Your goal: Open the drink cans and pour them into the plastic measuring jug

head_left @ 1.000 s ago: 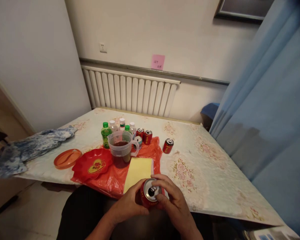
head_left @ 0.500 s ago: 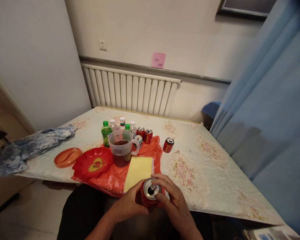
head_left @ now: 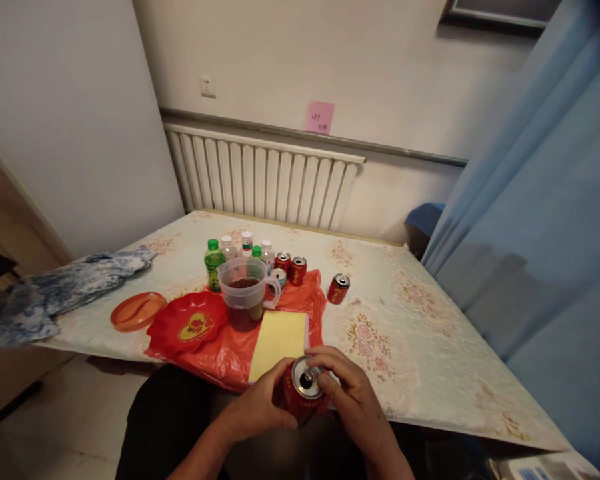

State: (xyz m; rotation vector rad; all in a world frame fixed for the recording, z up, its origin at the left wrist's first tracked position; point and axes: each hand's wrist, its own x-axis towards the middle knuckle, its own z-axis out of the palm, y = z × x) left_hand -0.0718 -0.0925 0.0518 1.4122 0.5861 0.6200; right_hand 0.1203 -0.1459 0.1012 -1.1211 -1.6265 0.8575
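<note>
A red drink can (head_left: 300,399) with an open mouth in its silver top is upright just off the table's front edge. My left hand (head_left: 257,410) wraps round its side. On the can's lid, the thumb and forefinger of my right hand (head_left: 353,393) pinch the raised pull tab (head_left: 310,374). Just beyond the can lies a yellow cloth (head_left: 280,337) on a red plastic bag (head_left: 233,367). Behind the cloth stands a clear measuring jug (head_left: 241,303) with brown liquid in it.
A red scalloped plate (head_left: 170,320) and an orange lid (head_left: 130,312) lie to the left. Behind the jug stand several bottles, among them a green one (head_left: 213,270), plus more red cans (head_left: 298,272). One red can (head_left: 339,289) is apart on the right. A blue curtain (head_left: 540,200) hangs at right.
The right thumb and forefinger have closed further on the pull tab. The can has shifted slightly to the right in the view. The things on the table stay in place.
</note>
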